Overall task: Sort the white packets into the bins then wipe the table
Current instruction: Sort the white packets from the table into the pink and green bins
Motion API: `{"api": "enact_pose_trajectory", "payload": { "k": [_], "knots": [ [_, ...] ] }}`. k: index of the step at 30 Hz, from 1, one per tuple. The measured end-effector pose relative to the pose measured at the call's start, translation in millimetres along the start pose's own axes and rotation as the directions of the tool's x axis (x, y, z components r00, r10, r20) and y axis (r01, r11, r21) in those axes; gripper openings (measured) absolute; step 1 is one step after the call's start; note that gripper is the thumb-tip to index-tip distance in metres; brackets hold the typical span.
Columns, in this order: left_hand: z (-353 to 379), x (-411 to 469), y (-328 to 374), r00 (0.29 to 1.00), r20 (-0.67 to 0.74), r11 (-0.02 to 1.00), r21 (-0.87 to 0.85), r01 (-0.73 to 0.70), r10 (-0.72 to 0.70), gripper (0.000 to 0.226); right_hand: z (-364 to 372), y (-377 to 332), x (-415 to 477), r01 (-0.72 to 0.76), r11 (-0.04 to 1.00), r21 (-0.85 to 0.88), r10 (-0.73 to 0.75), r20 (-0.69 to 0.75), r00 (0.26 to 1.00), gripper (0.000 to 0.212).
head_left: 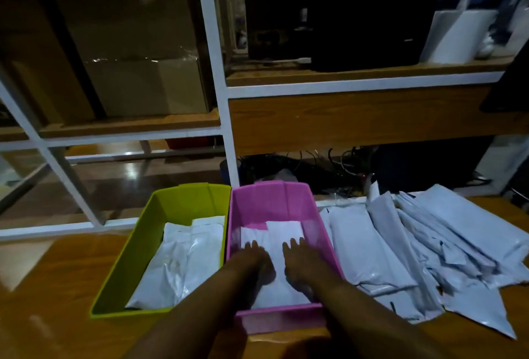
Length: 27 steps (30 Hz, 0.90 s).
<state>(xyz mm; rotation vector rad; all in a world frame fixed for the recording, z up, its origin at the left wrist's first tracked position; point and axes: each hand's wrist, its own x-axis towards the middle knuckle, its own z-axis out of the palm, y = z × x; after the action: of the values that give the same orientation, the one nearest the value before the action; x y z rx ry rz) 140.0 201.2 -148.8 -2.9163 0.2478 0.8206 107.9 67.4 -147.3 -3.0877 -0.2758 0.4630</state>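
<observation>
**Settling a packet flat in the pink bin**

Both hands are reaching into the pink bin (287, 319), the left hand (254, 262) and the right hand (301, 262) lying side by side on the white packet (277, 240) at its bottom. The fingers are looking straight and spread, pressing down rather than curling round anything, though the dim, soft picture is making that hard to be sure of.

To do this step well, the palms should be pushing evenly so the packet is lying level against the bin floor and square to the walls, leaving room for more on top. Pressing near the middle, not one corner, is keeping the slippery plastic from sliding up the side.

The green bin (118, 282), touching the pink one on its left, is already holding its own packets (183, 261). A loose pile of packets (429, 247) is waiting on the table (48, 290) just beside the pink bin on the right, so sorting is probably far from done and wiping is not yet due.
</observation>
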Motion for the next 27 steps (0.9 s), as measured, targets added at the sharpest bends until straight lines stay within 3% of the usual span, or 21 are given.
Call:
{"api": "enact_pose_trajectory", "payload": {
  "k": [3,6,12,14,18,22,27],
  "knots": [
    [3,6,3,0.996,0.086,1.000,0.006,0.005,-0.006,0.086,7,3,11,-0.005,1.000,-0.008,0.007,0.230,0.973,0.089],
    [3,14,3,0.989,0.149,1.000,0.010,0.014,-0.015,0.106,12,2,20,-0.001,0.997,-0.071,0.018,0.245,0.969,0.094],
    [-7,15,-2,0.986,0.170,1.000,-0.029,0.012,-0.007,0.105,13,8,29,0.021,1.000,-0.008,-0.020,0.184,0.983,0.081],
    [-17,12,-3,0.994,0.104,0.996,-0.092,-0.020,0.030,0.098,6,9,25,0.022,0.999,0.039,-0.028,0.148,0.989,0.083],
    [-55,-18,-13,0.981,-0.147,0.949,-0.269,-0.166,0.130,0.046,-18,6,13,0.057,0.977,0.205,-0.058,-0.002,0.998,0.067],
    [-80,-63,-22,0.900,-0.394,0.914,-0.268,-0.305,0.185,0.055,-70,14,-37,0.108,0.929,0.353,-0.037,-0.204,0.978,0.054],
    [-66,-140,7,0.768,-0.627,0.877,-0.287,-0.386,0.132,0.065,-81,42,-136,0.220,0.885,0.409,0.019,-0.504,0.864,0.057]
  ]
}}
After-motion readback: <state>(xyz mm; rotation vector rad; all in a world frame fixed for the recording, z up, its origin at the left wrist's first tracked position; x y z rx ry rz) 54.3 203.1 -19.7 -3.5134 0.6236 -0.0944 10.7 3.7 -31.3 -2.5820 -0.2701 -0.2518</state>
